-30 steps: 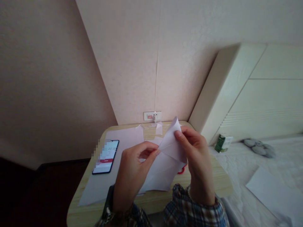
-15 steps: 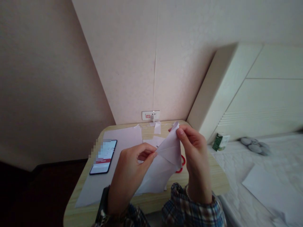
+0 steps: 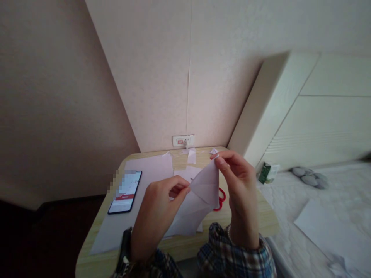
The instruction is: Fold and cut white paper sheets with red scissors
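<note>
A folded sheet of white paper (image 3: 204,189) is held up above the small table, its folded layers forming a triangular flap. My left hand (image 3: 162,210) pinches the flap's left corner between thumb and fingertips. The upper corner sits between the thumb and fingers of my right hand (image 3: 239,185). Behind the paper, partly hidden, are red-handled scissors (image 3: 222,196). More white paper (image 3: 185,173) lies on the tabletop under the held sheet.
A lit phone (image 3: 127,193) rests on a large white sheet (image 3: 155,166) at the table's left. A small folded paper piece (image 3: 214,151) sits near the back edge, below a wall socket (image 3: 183,141). On the bed at right are a green-and-white box (image 3: 268,172), a grey item (image 3: 308,177) and paper (image 3: 327,227).
My right hand has lowered the paper's upper corner slightly, and the flap now looks flatter. The small folded piece at the table's back has come into view. My left hand keeps its pinch.
</note>
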The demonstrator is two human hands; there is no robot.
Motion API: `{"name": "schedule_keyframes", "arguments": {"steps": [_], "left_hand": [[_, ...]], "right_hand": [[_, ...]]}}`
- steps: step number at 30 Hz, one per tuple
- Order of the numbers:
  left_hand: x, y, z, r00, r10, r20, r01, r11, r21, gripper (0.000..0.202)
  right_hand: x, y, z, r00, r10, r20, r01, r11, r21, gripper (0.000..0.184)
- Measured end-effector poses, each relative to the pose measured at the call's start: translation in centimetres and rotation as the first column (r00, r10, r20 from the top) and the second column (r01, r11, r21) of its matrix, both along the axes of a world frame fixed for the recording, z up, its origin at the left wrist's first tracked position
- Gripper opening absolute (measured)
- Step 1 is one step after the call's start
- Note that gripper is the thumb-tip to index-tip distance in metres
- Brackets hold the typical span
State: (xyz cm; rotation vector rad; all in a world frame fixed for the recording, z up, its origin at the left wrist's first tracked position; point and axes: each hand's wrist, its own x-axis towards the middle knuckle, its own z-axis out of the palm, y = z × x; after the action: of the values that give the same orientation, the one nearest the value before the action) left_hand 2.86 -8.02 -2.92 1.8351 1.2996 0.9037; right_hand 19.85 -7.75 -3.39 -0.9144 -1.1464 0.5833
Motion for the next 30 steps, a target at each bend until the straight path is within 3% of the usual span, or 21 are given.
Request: {"name": "schedule_keyframes", "arguments": {"steps": [10,14,18,22,30], "left_hand": [[0.1,0.3,0.0,0.995,-0.06,0.078,0.066,0.994,-0.087,0.009],[-0.5,0.5,-0.1,0.98,0.049,0.192,-0.04,0.998,-0.05,0.007],[-1.2,0.6,-0.1,0.913,0.176,0.368,-0.16,0.984,-0.072,0.01],[-1.5,0.7,-0.1,0.863,0.233,0.448,-0.21,0.972,-0.102,0.012],[-1.4,0.7,0.0,0.836,0.252,0.487,-0.214,0.968,-0.133,0.013]], "right_hand": [[0.5,0.1,-0.1,0.998,-0.065,0.022,0.064,0.997,0.035,0.014],[0.8,0.1,0.3,0.984,0.116,0.133,-0.1,0.987,-0.126,0.007],[0.7,0.0,0.4,0.893,0.345,0.29,-0.243,0.911,-0.335,0.014],[0.3,0.0,0.1,0.874,0.36,0.325,-0.221,0.892,-0.394,0.022],[0.5,0.4,-0.2,0.888,0.368,0.276,-0.241,0.883,-0.404,0.023]]}}
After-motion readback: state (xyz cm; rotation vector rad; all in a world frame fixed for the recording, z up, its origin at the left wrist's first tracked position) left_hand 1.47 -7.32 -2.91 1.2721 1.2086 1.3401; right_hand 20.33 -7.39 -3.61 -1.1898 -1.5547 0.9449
